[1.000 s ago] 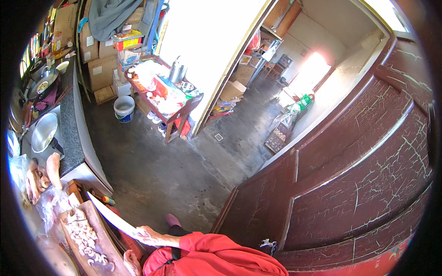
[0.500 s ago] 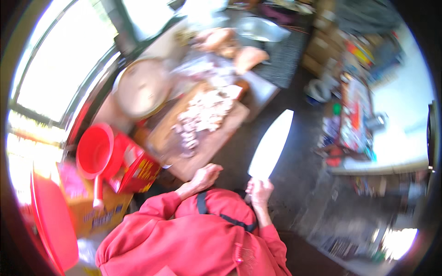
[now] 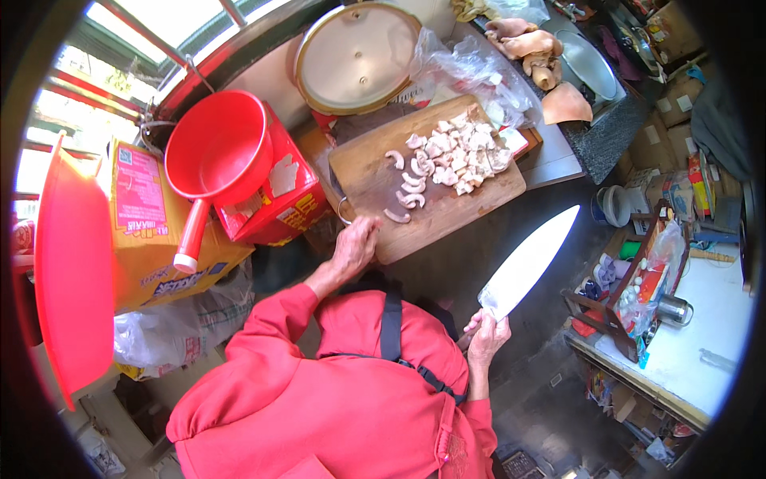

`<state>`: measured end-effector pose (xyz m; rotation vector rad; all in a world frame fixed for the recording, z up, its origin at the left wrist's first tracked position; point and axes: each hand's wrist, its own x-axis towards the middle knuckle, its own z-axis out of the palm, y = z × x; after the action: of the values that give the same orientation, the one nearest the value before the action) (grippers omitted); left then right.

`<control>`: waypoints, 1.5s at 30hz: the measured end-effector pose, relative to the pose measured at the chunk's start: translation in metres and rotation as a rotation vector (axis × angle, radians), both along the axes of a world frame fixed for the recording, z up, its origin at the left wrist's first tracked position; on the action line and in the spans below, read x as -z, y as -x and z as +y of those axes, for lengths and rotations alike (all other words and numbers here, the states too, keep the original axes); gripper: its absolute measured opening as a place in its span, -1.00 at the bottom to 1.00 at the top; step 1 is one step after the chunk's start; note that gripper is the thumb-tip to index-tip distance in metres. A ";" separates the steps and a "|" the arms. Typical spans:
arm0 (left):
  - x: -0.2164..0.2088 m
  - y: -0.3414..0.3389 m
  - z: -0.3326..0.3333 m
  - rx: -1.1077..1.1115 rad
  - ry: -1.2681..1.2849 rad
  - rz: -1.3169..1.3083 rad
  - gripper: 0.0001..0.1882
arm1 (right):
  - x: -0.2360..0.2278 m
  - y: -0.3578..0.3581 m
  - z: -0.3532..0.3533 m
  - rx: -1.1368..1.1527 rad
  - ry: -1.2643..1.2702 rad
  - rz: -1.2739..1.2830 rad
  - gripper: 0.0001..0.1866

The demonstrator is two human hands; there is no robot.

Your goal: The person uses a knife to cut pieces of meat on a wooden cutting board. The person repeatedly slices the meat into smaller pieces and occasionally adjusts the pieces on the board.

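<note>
My right hand (image 3: 485, 335) is wrapped round the handle of a wide-bladed kitchen knife (image 3: 531, 263). Its bright blade points up and to the right, apart from the board. A wooden cutting board (image 3: 479, 206) lies ahead, with chopped pale meat pieces (image 3: 463, 152) heaped on its right half. Several curved slices (image 3: 409, 188) lie loose at the middle. My left hand (image 3: 357, 243), its fingers curled in with nothing seen in them, is at the board's near left corner, beside a metal ring. Whether it touches the board I cannot tell.
To the left, a red dipper (image 3: 219, 148) rests on a red box (image 3: 291, 191), beside a yellow carton (image 3: 152, 219). A round lid (image 3: 359, 60) leans behind the board. Larger meat pieces (image 3: 531, 48) and a metal basin (image 3: 586, 64) are far right. A white-topped table (image 3: 694, 311) stands right.
The view has turned, so the board, dipper and lid appear shifted rightward and upward. My right hand keeps the knife; my left hand's fingers stay curled, now at the board's corner.
</note>
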<state>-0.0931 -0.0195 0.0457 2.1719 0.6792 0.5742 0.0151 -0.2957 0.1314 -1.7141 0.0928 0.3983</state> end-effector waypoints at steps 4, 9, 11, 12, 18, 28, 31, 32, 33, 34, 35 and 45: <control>0.005 -0.011 0.007 0.064 -0.160 0.030 -0.68 | 0.005 -0.005 0.001 -0.033 0.031 0.032 -0.87; 0.017 -0.043 -0.008 0.241 -0.315 0.093 -0.39 | -0.006 -0.024 -0.014 -0.293 0.215 0.160 -0.87; 0.024 -0.055 -0.004 0.313 -0.411 0.062 -0.34 | -0.008 -0.028 -0.018 -0.431 0.223 0.263 -0.86; 0.027 -0.057 0.000 0.324 -0.421 0.157 -0.29 | -0.006 -0.025 -0.018 -0.431 0.237 0.355 -0.86; 0.037 -0.085 0.038 0.155 -0.312 0.089 -0.23 | 0.019 -0.007 -0.010 -0.619 0.247 0.569 -0.86; 0.031 -0.025 0.015 -0.208 0.024 -0.091 -0.64 | 0.051 0.000 -0.001 -0.535 0.042 0.726 -0.83; 0.026 -0.025 -0.002 0.025 -0.097 -0.026 -0.66 | 0.053 -0.010 0.002 -0.556 0.051 0.709 -0.83; 0.025 -0.029 -0.008 0.063 -0.097 -0.029 -0.67 | 0.054 -0.013 0.003 -0.560 0.047 0.715 -0.84; 0.024 -0.032 -0.014 0.097 -0.105 -0.050 -0.68 | 0.054 -0.014 0.005 -0.567 0.053 0.713 -0.84; 0.024 -0.036 -0.018 0.114 -0.108 -0.050 -0.66 | 0.055 -0.016 0.006 -0.574 0.061 0.711 -0.84; 0.023 -0.039 -0.021 0.113 -0.106 -0.045 -0.64 | 0.055 -0.018 0.007 -0.578 0.079 0.708 -0.84; 0.021 -0.068 -0.008 -0.067 -0.218 -0.070 -0.61 | 0.054 -0.035 0.018 -0.671 0.096 0.725 -0.80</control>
<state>-0.0254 -0.0271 0.0244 2.3238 0.6806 0.7884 0.0504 -0.2780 0.0774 -1.5827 0.0584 1.5228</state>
